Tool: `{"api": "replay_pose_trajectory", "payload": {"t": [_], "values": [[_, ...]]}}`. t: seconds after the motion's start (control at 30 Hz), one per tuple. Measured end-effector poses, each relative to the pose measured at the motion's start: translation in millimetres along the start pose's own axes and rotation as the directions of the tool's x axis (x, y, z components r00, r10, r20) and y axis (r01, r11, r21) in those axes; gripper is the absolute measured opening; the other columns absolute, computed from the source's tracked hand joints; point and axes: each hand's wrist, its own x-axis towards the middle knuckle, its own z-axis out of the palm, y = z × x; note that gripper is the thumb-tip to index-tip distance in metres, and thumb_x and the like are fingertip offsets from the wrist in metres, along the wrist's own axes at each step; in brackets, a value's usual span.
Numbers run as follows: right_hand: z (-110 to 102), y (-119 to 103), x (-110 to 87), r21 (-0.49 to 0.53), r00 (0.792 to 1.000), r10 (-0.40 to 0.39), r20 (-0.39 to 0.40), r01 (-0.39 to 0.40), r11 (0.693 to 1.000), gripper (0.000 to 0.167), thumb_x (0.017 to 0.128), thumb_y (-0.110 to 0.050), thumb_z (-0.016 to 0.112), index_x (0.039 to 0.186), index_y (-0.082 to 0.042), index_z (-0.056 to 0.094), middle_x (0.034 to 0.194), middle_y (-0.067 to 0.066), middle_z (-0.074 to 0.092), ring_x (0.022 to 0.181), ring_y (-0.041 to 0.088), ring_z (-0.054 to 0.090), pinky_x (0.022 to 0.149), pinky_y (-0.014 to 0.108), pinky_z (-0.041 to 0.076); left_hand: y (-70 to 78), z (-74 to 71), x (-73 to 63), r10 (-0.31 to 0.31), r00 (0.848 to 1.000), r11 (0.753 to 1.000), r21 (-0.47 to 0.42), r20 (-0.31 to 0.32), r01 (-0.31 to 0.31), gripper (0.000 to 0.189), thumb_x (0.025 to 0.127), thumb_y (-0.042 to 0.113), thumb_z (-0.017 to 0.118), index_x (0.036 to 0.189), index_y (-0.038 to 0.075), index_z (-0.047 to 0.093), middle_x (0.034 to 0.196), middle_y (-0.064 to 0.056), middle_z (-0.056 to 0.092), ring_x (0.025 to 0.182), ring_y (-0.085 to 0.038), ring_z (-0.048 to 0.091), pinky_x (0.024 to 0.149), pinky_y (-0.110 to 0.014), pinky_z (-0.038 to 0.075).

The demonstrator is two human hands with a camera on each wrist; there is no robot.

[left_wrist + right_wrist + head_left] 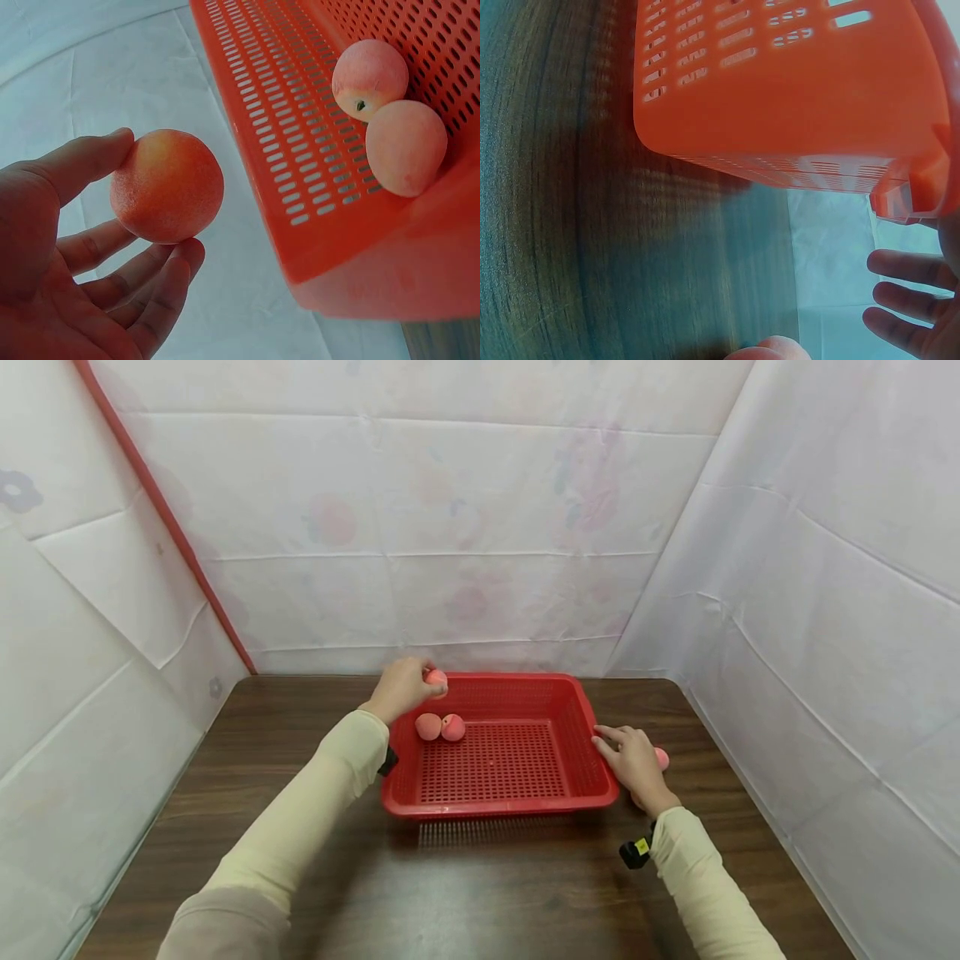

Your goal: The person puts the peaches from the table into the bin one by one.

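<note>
A peach (169,187) is held by its sides between the thumb and fingertips of my left hand (401,687). In the head view that hand is at the back left corner of the red plastic basket (498,806). Two more peaches (429,727) lie side by side on the basket floor, toward its left end. My right hand (636,764) is at the basket's right rim, fingertips right at the edge. Its other fingers (911,300) extend straight outside the basket wall in the right wrist view.
Peaches (662,758) lie on the table right of the basket, partly hidden behind my right hand. The basket stands on a dark wooden table (480,902). White cloth (465,527) encloses the back and sides, with a red strip (165,514) at left.
</note>
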Motion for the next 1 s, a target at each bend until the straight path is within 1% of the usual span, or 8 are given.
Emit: {"api": "replay_pose_trajectory", "payload": {"t": [0.13, 0.23, 0.37, 0.5, 0.6, 0.73, 0.8, 1.0], "values": [[0.2, -0.2, -0.5, 0.009, 1.000, 0.004, 0.004, -0.004, 1.000, 0.038, 0.095, -0.029, 0.063, 0.127, -0.009, 0.066, 0.116, 0.022, 0.066, 0.106, 0.036, 0.055, 0.089, 0.052, 0.049, 2.6, 7.0, 1.8, 0.002, 1.000, 1.000, 0.000, 0.009, -0.002, 0.039, 0.087, 0.030, 0.073, 0.113, 0.002, 0.067, 0.108, -0.015, 0.069, 0.097, -0.030, 0.063, 0.084, -0.043, 0.051], [0.5, -0.6, -1.1, 0.013, 1.000, -0.003, -0.004, 0.003, 1.000, 0.038, 0.094, -0.028, 0.063, 0.126, -0.009, 0.067, 0.115, 0.022, 0.067, 0.105, 0.037, 0.056, 0.089, 0.052, 0.049, 4.4, 12.8, 3.4, 0.025, 1.000, 1.000, -0.001, 0.012, -0.025, 0.040, 0.087, 0.030, 0.072, 0.115, 0.002, 0.067, 0.107, -0.015, 0.070, 0.097, -0.031, 0.063, 0.086, -0.045, 0.050], [1.1, -0.4, -1.8, 0.010, 0.999, -0.026, -0.021, 0.026, 1.000, 0.036, 0.094, -0.027, 0.064, 0.125, -0.008, 0.067, 0.113, 0.021, 0.068, 0.103, 0.037, 0.057, 0.088, 0.051, 0.049, 6.8, 21.4, 5.3, 0.035, 0.999, 0.999, -0.024, 0.030, -0.034, 0.041, 0.087, 0.028, 0.072, 0.118, 0.002, 0.065, 0.106, -0.014, 0.070, 0.092, -0.027, 0.064, 0.082, -0.042, 0.052], [2.0, 0.1, -2.2, -0.002, 0.999, -0.037, -0.031, 0.037, 0.999, 0.036, 0.094, -0.026, 0.065, 0.124, -0.008, 0.068, 0.111, 0.021, 0.068, 0.101, 0.037, 0.057, 0.086, 0.050, 0.048, 9.3, 29.7, 7.1, 0.032, 0.998, 0.999, -0.032, 0.063, -0.030, 0.044, 0.086, 0.030, 0.071, 0.122, 0.004, 0.064, 0.106, -0.012, 0.069, 0.085, -0.023, 0.063, 0.076, -0.037, 0.052], [2.4, 0.3, -2.0, 0.002, 0.999, -0.030, -0.032, 0.030, 1.000, 0.036, 0.094, -0.026, 0.065, 0.124, -0.008, 0.068, 0.111, 0.020, 0.068, 0.100, 0.036, 0.057, 0.085, 0.049, 0.048, 11.7, 34.1, 8.2, 0.031, 0.996, 0.999, -0.030, 0.081, -0.028, 0.047, 0.086, 0.031, 0.071, 0.124, 0.004, 0.063, 0.108, -0.011, 0.069, 0.085, -0.022, 0.062, 0.076, -0.036, 0.052], [1.9, 0.3, -1.0, 0.010, 0.999, -0.025, -0.031, 0.026, 1.000, 0.036, 0.094, -0.026, 0.064, 0.125, -0.008, 0.067, 0.112, 0.020, 0.068, 0.100, 0.035, 0.056, 0.084, 0.049, 0.048, 16.2, 38.1, 9.3, 0.016, 0.995, 0.999, -0.050, 0.101, -0.011, 0.048, 0.087, 0.031, 0.072, 0.126, 0.005, 0.061, 0.109, -0.010, 0.068, 0.085, -0.022, 0.062, 0.076, -0.036, 0.052], [1.4, -0.2, -0.9, 0.010, 0.999, -0.026, -0.032, 0.027, 1.000, 0.036, 0.094, -0.026, 0.064, 0.125, -0.008, 0.067, 0.113, 0.020, 0.068, 0.100, 0.035, 0.056, 0.085, 0.049, 0.048, 18.8, 40.2, 9.9, 0.011, 0.993, 0.998, -0.060, 0.116, -0.004, 0.049, 0.087, 0.031, 0.072, 0.127, 0.005, 0.060, 0.109, -0.010, 0.068, 0.085, -0.022, 0.062, 0.075, -0.035, 0.052], [2.2, -0.5, -0.5, 0.013, 0.999, -0.028, -0.026, 0.028, 1.000, 0.036, 0.094, -0.026, 0.064, 0.126, -0.008, 0.067, 0.113, 0.021, 0.068, 0.102, 0.037, 0.056, 0.087, 0.050, 0.048, 23.5, 50.4, 10.8, 0.012, 0.988, 0.999, -0.051, 0.152, -0.005, 0.049, 0.088, 0.030, 0.071, 0.130, 0.005, 0.059, 0.115, -0.010, 0.067, 0.086, -0.021, 0.063, 0.076, -0.034, 0.052]]}}
